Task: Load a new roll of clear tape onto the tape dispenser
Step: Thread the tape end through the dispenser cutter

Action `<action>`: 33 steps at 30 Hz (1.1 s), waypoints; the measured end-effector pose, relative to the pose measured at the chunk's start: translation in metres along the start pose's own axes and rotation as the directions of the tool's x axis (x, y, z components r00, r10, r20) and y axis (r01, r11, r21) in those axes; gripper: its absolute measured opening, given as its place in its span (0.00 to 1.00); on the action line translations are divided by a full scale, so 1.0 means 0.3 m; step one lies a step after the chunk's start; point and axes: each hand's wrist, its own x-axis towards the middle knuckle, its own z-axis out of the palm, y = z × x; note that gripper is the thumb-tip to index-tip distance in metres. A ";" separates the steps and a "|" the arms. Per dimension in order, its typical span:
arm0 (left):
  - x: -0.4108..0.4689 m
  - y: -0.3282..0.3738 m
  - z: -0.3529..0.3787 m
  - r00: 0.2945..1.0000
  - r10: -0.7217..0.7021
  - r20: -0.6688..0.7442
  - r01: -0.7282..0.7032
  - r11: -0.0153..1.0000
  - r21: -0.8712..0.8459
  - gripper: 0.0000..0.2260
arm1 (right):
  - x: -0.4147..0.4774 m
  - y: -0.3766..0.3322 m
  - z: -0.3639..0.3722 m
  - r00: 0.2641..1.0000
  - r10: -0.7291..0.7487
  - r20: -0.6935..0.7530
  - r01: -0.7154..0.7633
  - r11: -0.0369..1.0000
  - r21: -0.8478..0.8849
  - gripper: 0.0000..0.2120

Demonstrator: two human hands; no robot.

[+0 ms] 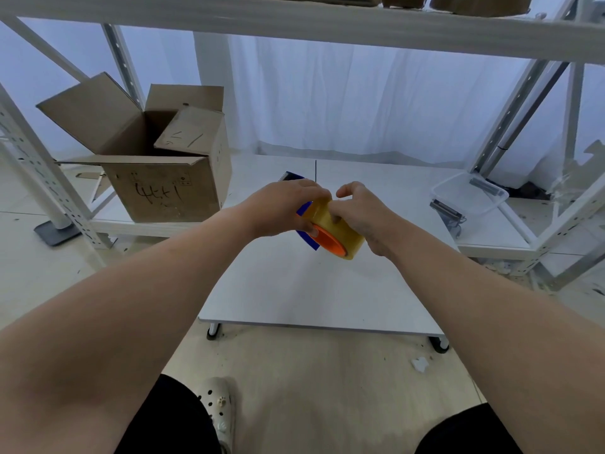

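A yellowish clear tape roll (pixel 342 235) sits around the orange hub (pixel 325 239) of a blue tape dispenser (pixel 304 239), held in the air above the low white table (pixel 294 290). My left hand (pixel 281 208) grips the dispenser from the left, hiding most of its body; its serrated blade end (pixel 289 175) pokes out beyond my knuckles. My right hand (pixel 363 211) presses on the roll's outer rim from the right, fingertips on the tape surface.
An open cardboard box (pixel 157 158) stands on the rack's low shelf at the left. A clear plastic tub (pixel 468 194) and a small metal tool (pixel 447 211) lie at the right. White rack posts (pixel 39 165) flank both sides. My legs and a shoe (pixel 219 411) are below.
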 end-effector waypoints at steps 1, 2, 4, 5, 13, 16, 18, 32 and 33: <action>0.000 0.002 -0.001 1.000 0.005 -0.008 -0.005 1.000 0.009 0.26 | 0.001 0.002 0.002 1.000 -0.001 -0.011 0.001 1.000 0.004 0.20; 0.000 0.003 -0.004 1.000 0.010 -0.018 -0.009 1.000 0.016 0.26 | 0.003 0.005 0.005 1.000 -0.005 -0.026 0.005 1.000 0.003 0.20; -0.001 0.003 -0.009 0.999 0.016 -0.033 -0.015 1.000 0.020 0.26 | 0.003 0.008 0.003 0.999 -0.020 -0.035 0.019 1.000 -0.013 0.20; -0.002 0.001 -0.011 0.999 0.014 -0.032 -0.014 1.000 0.018 0.26 | 0.003 0.010 -0.001 0.999 -0.026 -0.025 0.026 1.000 -0.010 0.20; -0.008 -0.017 -0.013 0.995 -0.102 0.011 0.102 0.978 -0.183 0.27 | -0.020 0.032 -0.062 0.925 -0.342 0.164 0.375 0.890 -0.261 0.25; -0.009 -0.020 -0.005 0.990 -0.117 0.079 0.130 0.971 -0.199 0.26 | -0.020 0.041 -0.066 0.916 -0.382 0.119 0.400 0.866 -0.301 0.23; -0.002 -0.011 0.007 0.984 -0.135 0.114 0.157 0.965 -0.208 0.25 | -0.018 0.049 -0.063 0.922 -0.378 0.086 0.385 0.872 -0.303 0.23; 0.040 0.085 -0.051 0.846 -0.386 0.368 0.480 0.251 -0.840 0.18 | 0.004 0.032 -0.014 0.919 -0.370 -0.134 0.344 0.921 -0.186 0.45; 0.039 0.090 -0.048 0.845 -0.378 0.378 0.479 0.220 -0.850 0.20 | 0.000 0.034 -0.010 0.925 -0.372 -0.079 0.359 0.923 -0.140 0.48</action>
